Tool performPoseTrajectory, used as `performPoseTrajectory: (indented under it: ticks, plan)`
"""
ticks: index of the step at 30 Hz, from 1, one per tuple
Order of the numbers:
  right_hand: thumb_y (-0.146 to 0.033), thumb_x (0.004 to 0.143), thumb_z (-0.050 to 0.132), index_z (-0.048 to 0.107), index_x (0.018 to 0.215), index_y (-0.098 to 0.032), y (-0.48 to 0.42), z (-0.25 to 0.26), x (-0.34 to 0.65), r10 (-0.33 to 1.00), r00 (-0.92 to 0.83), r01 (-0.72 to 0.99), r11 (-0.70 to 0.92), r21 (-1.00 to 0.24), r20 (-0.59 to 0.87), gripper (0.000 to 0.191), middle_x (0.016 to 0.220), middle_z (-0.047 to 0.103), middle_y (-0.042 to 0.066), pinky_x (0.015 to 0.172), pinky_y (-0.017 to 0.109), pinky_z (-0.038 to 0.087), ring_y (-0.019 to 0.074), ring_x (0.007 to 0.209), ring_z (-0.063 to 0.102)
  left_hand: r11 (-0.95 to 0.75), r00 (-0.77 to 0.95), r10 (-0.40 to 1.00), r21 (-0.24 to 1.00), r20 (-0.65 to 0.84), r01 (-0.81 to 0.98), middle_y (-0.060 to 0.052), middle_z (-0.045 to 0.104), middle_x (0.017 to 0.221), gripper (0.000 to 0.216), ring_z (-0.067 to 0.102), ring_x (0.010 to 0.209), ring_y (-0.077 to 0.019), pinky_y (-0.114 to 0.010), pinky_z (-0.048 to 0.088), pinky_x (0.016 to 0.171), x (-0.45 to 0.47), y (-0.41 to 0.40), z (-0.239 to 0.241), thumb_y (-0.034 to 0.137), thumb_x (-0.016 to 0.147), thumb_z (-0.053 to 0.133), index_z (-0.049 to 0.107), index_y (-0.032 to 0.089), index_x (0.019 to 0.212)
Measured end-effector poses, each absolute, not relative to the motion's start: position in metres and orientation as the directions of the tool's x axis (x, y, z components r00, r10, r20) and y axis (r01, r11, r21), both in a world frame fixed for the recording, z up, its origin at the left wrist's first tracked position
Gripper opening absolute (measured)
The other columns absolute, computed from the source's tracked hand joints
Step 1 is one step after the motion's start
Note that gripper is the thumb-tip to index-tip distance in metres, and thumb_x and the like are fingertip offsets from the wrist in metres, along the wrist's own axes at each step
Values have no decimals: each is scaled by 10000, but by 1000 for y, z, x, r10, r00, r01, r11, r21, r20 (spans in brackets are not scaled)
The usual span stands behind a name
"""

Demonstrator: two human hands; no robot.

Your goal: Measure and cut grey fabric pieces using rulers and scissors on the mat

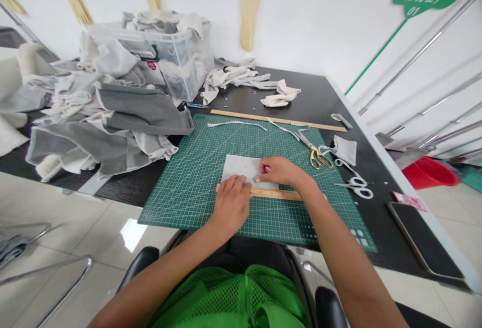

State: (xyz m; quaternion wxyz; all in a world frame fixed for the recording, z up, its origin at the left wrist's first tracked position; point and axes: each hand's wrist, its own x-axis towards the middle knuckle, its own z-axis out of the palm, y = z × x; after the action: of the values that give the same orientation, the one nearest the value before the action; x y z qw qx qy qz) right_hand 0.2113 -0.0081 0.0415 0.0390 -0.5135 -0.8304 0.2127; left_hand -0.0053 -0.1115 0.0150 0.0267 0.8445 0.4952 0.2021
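A grey piece of cloth point(238, 164) lies flat on the green cutting mat point(181, 187). Along its near edge runs a wooden ruler point(278, 194). My left hand point(231, 200) rests on the ruler and the cloth's lower left part, fingers stretched out and pressing down. Over the right side of the cloth, just above the ruler, my right hand point(276, 171) is closed in a pinch. What its fingertips hold, if anything, is too small to make out.
Gold-handled scissors point(319, 157) and white-handled scissors point(359, 186) lie to the right, near a phone point(424, 237). A long wooden ruler point(274, 119) crosses the mat's far edge. Cloth scraps point(143, 109) heap up at left, by a clear plastic box point(184, 67).
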Motion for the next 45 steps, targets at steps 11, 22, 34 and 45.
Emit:
performPoseTrajectory:
  ticks: [11,22,34,45]
  plan:
    - [-507,754,780,672,789,-217,-9,41,211,871,-467,834,379,-401,-149,312,744,652,-19,568,254,255,140,648,531,-542,461,831,271,310,796,-60,621,1199,133,505,1201,-274,-458,441,960,-5,-108,18,263,974,568,644,217,1072]
    - [-513,760,772,669,787,-224,-10,42,211,872,-465,840,381,-385,-152,308,745,661,-16,564,260,254,147,645,535,-613,559,780,166,283,772,-66,628,1041,188,537,1071,-255,-438,444,885,-4,-111,19,169,1005,452,635,185,1047]
    - [-519,756,777,670,787,-226,-10,42,211,873,-465,845,390,-365,-145,314,776,684,-8,566,261,263,150,662,556,-594,547,784,101,293,798,-59,637,937,191,564,943,-246,-425,437,810,-3,-102,20,139,993,439,620,194,968]
    - [-516,937,564,673,804,-198,-14,46,208,864,-497,835,447,-322,-88,361,737,692,39,582,278,265,168,654,564,-579,519,794,134,317,804,-91,638,1161,314,547,1154,-268,-438,460,938,-4,-96,19,92,957,436,598,183,1211]
